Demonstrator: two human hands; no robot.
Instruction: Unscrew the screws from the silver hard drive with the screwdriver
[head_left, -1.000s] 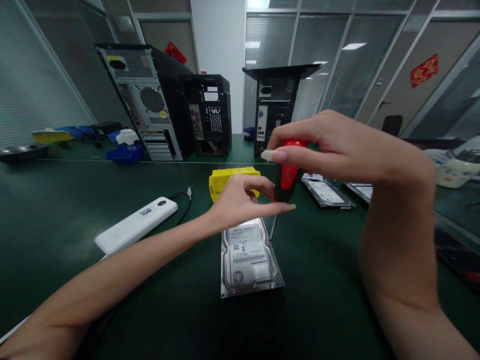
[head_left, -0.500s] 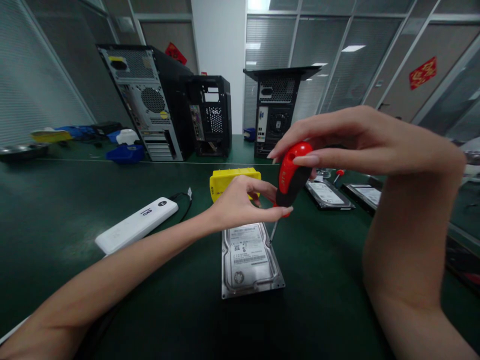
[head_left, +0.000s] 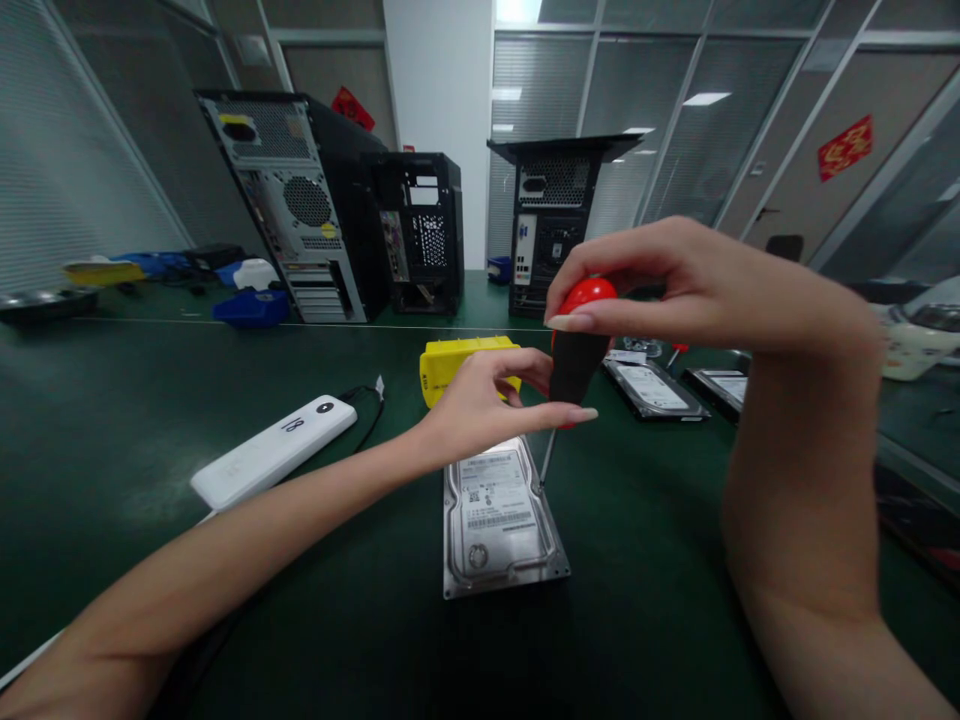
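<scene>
Table [head_left: 150, 420]: green mat, PC towers [head_left: 330, 200] at the back.
Drive [head_left: 499, 515]: flat, label up, centre of the mat.
Right hand [head_left: 675, 285]: fingers closed over the screwdriver [head_left: 579, 345] cap.
Left hand [head_left: 480, 405]: fingertips pinch its lower handle.
Tip: at the drive's far right corner.
Risk: a tilted shaft could slip out and scar the screw or lid.
</scene>
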